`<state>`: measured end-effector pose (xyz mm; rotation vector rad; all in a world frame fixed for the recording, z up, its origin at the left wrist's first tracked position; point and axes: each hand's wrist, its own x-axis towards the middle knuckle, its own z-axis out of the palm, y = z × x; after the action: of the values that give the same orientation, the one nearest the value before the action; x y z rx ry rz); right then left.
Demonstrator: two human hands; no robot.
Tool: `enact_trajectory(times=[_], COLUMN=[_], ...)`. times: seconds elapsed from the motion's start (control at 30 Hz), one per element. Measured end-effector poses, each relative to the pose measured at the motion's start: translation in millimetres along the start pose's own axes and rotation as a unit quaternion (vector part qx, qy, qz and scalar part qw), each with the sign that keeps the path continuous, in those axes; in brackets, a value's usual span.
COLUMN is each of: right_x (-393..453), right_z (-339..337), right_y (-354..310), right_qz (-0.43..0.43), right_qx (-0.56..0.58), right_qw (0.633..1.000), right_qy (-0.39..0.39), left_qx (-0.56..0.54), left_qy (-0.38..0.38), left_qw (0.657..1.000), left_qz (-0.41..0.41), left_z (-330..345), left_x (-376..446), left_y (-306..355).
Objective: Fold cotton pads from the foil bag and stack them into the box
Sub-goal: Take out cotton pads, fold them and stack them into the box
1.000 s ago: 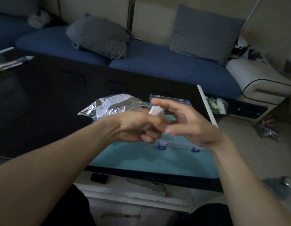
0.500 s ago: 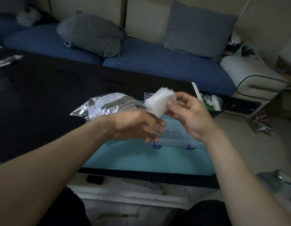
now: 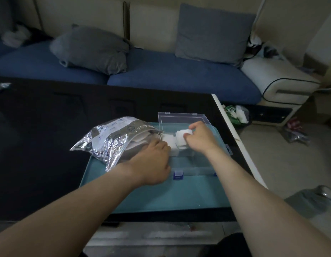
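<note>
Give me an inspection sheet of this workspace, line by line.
Surface: black table with a teal tray on it.
Job's things: foil bag on the tray's left; clear box open, lid laid back; white pads stacked inside.
Clutter: foil scrap at the table's far left.
Hands: left hand reaches into the bag mouth; right hand holds a folded pad over the box.
Cables: nothing seen.
Surroundings: blue sofa, grey cushions, litter on the floor.
</note>
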<state>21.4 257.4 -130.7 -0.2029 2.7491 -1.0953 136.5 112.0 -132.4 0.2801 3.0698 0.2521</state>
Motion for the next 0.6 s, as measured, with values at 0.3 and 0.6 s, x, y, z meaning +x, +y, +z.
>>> enact_trajectory(times=[0.3, 0.6], right_x=[20.4, 8.8], right_z=[23.5, 6.3], right_y=[5.8, -2.4], right_qz=[0.074, 0.024], right_qx=[-0.123, -0.160], right_qw=[0.989, 0.987], right_qy=[0.032, -0.020], left_qx=[0.006, 0.012], left_qy=[0.012, 0.013], left_qw=[1.000, 1.000], left_qz=[-0.001, -0.003], left_z=[-0.3, -1.2], left_x=[5.5, 4.2], left_y=[-3.8, -2.7])
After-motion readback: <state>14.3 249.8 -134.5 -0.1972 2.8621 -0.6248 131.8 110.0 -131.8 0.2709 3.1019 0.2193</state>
